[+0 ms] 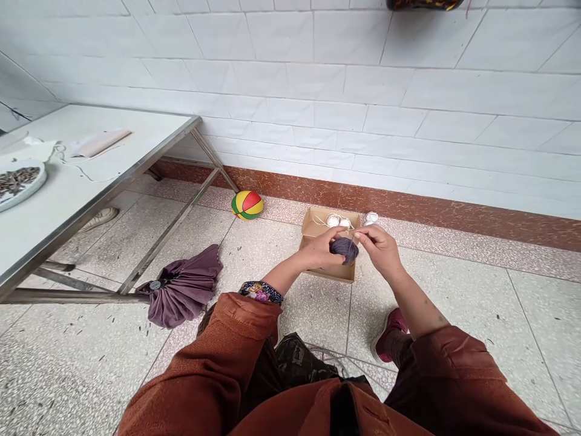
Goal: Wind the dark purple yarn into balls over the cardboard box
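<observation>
A dark purple-grey ball of yarn (pixel 345 249) is held in my left hand (pixel 324 249), with the fingers and thumb around its left side. Just to the right, my right hand (pixel 379 245) is closed in a pinch at the ball's upper right, on what looks like a thin yarn strand (pixel 351 240). Both hands are above an open cardboard box (pixel 320 221) on the floor. White balls of yarn (pixel 333 220) with loose strands lie at the back of the box. More white yarn (pixel 371 217) sits just outside its right back corner.
A multicoloured ball (pixel 247 205) rests on the floor by the leg of a white table (pixel 149 130) at left. Purple gathered cloth (pixel 193 287) lies beside the table frame. A dish (pixel 27 188) of dark dried pieces stands on the tabletop. The tiled wall (pixel 340 115) runs behind the box.
</observation>
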Demonstrator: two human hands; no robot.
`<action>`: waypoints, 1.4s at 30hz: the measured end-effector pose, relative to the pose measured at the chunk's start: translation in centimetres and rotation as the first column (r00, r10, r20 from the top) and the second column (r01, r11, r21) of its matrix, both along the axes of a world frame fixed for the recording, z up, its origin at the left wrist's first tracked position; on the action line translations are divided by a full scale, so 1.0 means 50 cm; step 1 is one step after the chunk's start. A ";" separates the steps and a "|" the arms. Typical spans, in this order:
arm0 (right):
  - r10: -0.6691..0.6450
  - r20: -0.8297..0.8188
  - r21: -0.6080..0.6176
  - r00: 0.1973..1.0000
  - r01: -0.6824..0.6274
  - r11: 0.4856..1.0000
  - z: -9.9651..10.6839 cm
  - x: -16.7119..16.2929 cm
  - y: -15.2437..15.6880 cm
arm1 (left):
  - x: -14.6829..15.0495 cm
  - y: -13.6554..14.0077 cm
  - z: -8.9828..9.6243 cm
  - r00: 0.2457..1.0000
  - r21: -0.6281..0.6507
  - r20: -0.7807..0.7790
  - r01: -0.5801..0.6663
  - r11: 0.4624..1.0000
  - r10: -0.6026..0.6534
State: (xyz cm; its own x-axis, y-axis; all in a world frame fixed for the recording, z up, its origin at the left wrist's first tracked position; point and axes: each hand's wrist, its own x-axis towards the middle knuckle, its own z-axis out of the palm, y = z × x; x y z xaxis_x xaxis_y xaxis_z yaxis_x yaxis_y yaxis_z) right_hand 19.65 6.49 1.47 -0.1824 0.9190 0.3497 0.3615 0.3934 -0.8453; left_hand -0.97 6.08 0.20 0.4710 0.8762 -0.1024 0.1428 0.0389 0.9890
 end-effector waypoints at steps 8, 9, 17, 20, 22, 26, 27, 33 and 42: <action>0.016 0.020 -0.222 1.000 -0.011 0.975 -0.050 -0.008 0.009 | 0.000 -0.006 0.029 0.876 -0.192 0.482 0.074 0.979 0.029; 0.025 0.030 -0.221 0.999 -0.018 0.975 -0.054 -0.010 0.008 | -0.002 -0.005 0.033 0.859 -0.214 0.509 0.059 0.975 0.060; 0.334 0.157 -0.147 0.929 -0.313 0.938 -0.027 -0.030 -0.020 | -0.016 0.021 0.019 0.904 -0.137 0.296 -0.280 0.950 0.309; 0.364 0.107 -0.113 0.925 -0.352 0.929 0.002 -0.024 -0.027 | -0.016 0.027 0.004 0.936 -0.003 0.096 -0.339 0.941 0.337; 0.301 0.061 -0.080 0.952 -0.296 0.952 0.015 -0.014 -0.024 | -0.012 0.024 -0.001 0.958 0.040 0.010 -0.287 0.957 0.287; 0.145 0.026 -0.026 0.989 -0.144 0.989 0.014 0.003 -0.009 | -0.001 0.005 0.000 0.996 -0.004 -0.027 -0.091 0.996 0.091; 0.111 0.024 -0.026 0.994 -0.110 0.994 0.009 0.005 -0.005 | 0.002 0.001 0.002 0.999 -0.013 -0.004 -0.042 0.999 0.042; -0.001 0.038 -0.114 0.999 0.006 0.993 -0.038 0.010 0.018 | 0.008 -0.008 0.018 0.940 -0.127 0.331 0.130 0.983 -0.081; 0.280 0.186 -0.144 0.942 -0.256 0.956 -0.050 -0.042 -0.028 | -0.013 0.017 0.039 0.774 -0.304 0.523 -0.224 0.926 0.358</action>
State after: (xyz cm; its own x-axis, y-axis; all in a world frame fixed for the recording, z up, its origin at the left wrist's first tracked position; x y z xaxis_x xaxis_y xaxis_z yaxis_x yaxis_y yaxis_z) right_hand 17.54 5.12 -1.02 -0.4833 0.8581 0.1735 0.4239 0.4028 -0.8112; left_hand -1.63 6.94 2.17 0.2288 0.9682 -0.1015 -0.4844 0.2037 0.8508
